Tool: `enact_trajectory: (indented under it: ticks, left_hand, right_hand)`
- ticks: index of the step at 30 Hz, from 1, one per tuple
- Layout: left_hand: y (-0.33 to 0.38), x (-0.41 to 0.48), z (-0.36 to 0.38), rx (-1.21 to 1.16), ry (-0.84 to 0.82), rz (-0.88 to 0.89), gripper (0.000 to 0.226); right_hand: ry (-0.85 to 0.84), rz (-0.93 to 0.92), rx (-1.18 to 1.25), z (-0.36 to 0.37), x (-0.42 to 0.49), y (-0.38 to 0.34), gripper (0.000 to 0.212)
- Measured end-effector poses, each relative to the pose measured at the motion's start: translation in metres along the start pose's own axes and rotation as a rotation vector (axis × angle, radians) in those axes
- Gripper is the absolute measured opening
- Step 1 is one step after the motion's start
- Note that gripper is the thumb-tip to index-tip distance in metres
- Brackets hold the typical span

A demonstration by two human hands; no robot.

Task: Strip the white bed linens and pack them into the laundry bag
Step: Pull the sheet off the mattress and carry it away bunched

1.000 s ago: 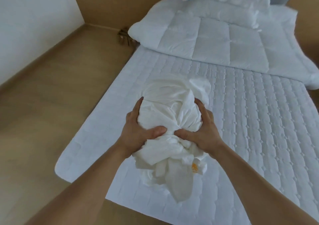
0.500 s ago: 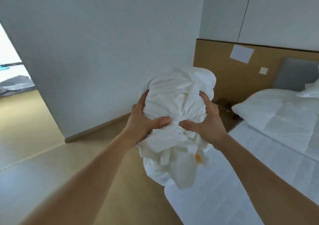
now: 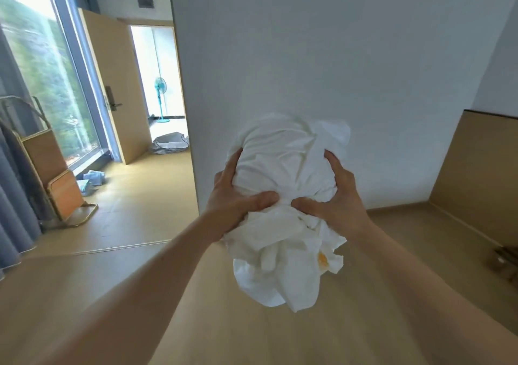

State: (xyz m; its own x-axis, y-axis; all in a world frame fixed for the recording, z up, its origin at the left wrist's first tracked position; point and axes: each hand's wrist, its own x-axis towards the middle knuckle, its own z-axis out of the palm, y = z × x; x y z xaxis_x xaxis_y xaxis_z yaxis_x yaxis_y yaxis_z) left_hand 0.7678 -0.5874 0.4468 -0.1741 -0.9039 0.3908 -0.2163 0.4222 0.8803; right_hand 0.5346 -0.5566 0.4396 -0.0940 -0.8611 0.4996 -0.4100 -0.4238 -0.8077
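Pale wooden floor (image 3: 134, 196) and a plain grey wall (image 3: 336, 56) fill the view, with an open doorway (image 3: 157, 84) off to the left. Both sets of fingers (image 3: 332, 162) are curled into cloth. The left hand (image 3: 238, 205) and the right hand (image 3: 336, 205) grip a bundle of white linen (image 3: 283, 162) from either side. The thumbs nearly meet at a pinched waist on its near face, and the other fingers wrap round its flanks.

The bundle is held out in front of the person, in the air, clear of the floor and touching nothing but the hands. Its long axis runs top to bottom in the view. The tight, rounded end points up and away toward the wall, and the loose tails hang below the hands toward the floor. A small yellow-orange mark (image 3: 322, 258) shows on one tail; I cannot tell whether it is a stain or a label.

Further out, a limp grey sack (image 3: 169, 143) lies on the floor just past the doorway, well apart from the hands. It is probably the laundry bag.

By my reading, stripping is done for this load, since it is gathered and lifted. Packing is left, as the bundle is in no bag yet. No bed is in view, so whether more linen waits there cannot be told.
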Motion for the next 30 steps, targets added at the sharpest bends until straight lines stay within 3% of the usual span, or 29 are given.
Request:
enact_trajectory:
  ticks: [6, 14, 30]
  left_hand:
    - [-0.024, 0.065, -0.045, 0.046, 0.159, -0.017, 0.124]
    - [-0.076, 0.115, -0.157, 0.184, 0.379, -0.056, 0.13]
    - [-0.193, 0.241, -0.406, 0.266, 0.431, -0.026, 0.123]
  right_hand:
    - [-0.12, -0.089, 0.041, 0.053, 0.101, 0.013, 0.12]
    - [-0.288, -0.182, 0.136, 0.19, 0.194, 0.003, 0.124]
    - [-0.316, -0.194, 0.15, 0.468, 0.346, -0.014, 0.127]
